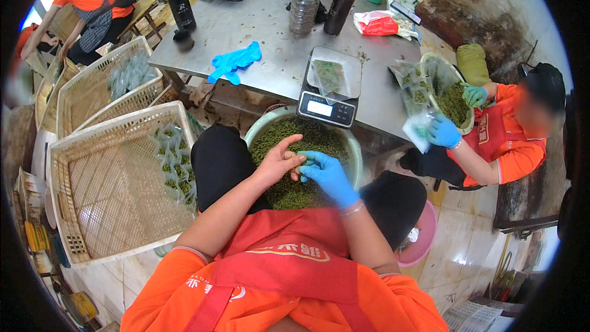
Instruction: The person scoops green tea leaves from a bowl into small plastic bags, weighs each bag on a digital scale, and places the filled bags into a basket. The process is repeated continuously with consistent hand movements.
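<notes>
My bare left hand (279,163) and my blue-gloved right hand (330,176) meet at the fingertips above a pale green tub (354,157) full of small green berries (286,192), which look like green peppercorns. The left index finger sticks out while its thumb and other fingers close toward the right hand. My right fingers are pinched together; whatever lies between the two hands is too small and hidden to name. Just beyond the tub, a digital scale (324,109) at the table edge carries a clear bag (330,76) partly filled with green berries.
Left of my knees sits a white plastic crate (110,203) with several filled bags (177,163); another crate (101,80) stands behind. The metal table (264,27) bears a blue glove (236,61), flasks and a jar. At right, a co-worker (510,129) handles bags beside a basin (468,124).
</notes>
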Demonstrator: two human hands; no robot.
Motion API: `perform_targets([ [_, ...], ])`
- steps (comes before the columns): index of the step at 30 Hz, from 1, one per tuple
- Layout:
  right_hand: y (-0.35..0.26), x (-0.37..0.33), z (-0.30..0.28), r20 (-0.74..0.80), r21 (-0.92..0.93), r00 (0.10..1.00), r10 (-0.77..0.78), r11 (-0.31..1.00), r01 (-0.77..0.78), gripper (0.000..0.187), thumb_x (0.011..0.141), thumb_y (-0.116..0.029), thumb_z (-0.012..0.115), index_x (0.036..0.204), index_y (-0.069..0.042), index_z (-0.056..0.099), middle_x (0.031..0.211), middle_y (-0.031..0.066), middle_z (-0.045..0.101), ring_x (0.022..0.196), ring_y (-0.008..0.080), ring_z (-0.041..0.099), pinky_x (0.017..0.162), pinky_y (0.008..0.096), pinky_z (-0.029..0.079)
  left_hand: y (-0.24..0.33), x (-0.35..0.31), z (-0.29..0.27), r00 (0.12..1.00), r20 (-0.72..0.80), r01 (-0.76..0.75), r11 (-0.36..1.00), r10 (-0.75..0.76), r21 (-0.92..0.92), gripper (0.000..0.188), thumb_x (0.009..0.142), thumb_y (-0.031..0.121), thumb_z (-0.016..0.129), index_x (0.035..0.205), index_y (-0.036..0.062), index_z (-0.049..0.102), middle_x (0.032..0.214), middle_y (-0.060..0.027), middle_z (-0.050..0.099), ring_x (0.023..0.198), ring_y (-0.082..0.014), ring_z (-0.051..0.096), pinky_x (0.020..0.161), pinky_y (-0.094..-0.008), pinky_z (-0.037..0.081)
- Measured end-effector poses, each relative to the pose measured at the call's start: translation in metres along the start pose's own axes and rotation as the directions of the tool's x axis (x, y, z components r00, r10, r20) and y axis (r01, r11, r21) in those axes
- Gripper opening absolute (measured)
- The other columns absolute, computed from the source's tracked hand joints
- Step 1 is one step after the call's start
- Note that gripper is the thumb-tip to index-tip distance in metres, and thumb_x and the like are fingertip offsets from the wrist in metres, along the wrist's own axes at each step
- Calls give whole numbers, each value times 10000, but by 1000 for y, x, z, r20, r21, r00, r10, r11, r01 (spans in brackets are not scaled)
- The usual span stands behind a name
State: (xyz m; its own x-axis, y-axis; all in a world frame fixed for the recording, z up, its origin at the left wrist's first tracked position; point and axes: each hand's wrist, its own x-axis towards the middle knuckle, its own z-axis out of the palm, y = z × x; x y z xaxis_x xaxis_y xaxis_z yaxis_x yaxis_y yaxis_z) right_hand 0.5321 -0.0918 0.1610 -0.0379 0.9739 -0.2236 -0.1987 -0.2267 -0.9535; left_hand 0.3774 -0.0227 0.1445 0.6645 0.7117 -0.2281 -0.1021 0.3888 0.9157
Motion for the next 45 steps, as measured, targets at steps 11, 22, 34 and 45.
perform_targets([
  [11, 12, -5, -17, -279, -353, 957, 85, 917, -185, 153, 791, -155, 617, 889, -38, 605, 726, 81, 624, 592, 134, 594, 549, 261, 487, -1, -2, -1, 995, 94, 9, 990, -23, 139, 372, 847, 69, 585, 1199, 27, 471, 643, 22, 520, 542, -66, 518, 523, -208, 441],
  [22, -40, 39, -29, -155, -861, 604, -782, 406, 305, 265, 823, -126, 583, 1077, -50, 596, 1035, 166, 610, 909, 296, 615, 770, 349, 487, 59, 49, -51, 847, -271, -112, 652, 457, 750, 197, 841, 199, 602, 987, 70, 632, 685, -50, 647, 619, -103, 615, 583, -256, 478],
  [34, 40, 44, -28, -29, -970, 996, -83, 242, -8, 172, 769, -193, 561, 898, -113, 641, 857, 152, 632, 755, 357, 607, 668, 456, 491, 32, 52, -59, 888, -262, -41, 632, 379, 774, 170, 829, 224, 616, 960, 117, 628, 624, -53, 629, 572, -153, 621, 539, -296, 466],
  [45, 67, 17, -22, -195, -537, 980, -38, 840, -74, 89, 773, -88, 554, 842, -34, 570, 729, 116, 611, 586, 249, 622, 522, 357, 502, -6, 34, -26, 982, 188, -130, 669, -16, 732, 314, 801, 70, 603, 1109, 29, 557, 904, -54, 620, 667, -131, 608, 608, -271, 494],
])
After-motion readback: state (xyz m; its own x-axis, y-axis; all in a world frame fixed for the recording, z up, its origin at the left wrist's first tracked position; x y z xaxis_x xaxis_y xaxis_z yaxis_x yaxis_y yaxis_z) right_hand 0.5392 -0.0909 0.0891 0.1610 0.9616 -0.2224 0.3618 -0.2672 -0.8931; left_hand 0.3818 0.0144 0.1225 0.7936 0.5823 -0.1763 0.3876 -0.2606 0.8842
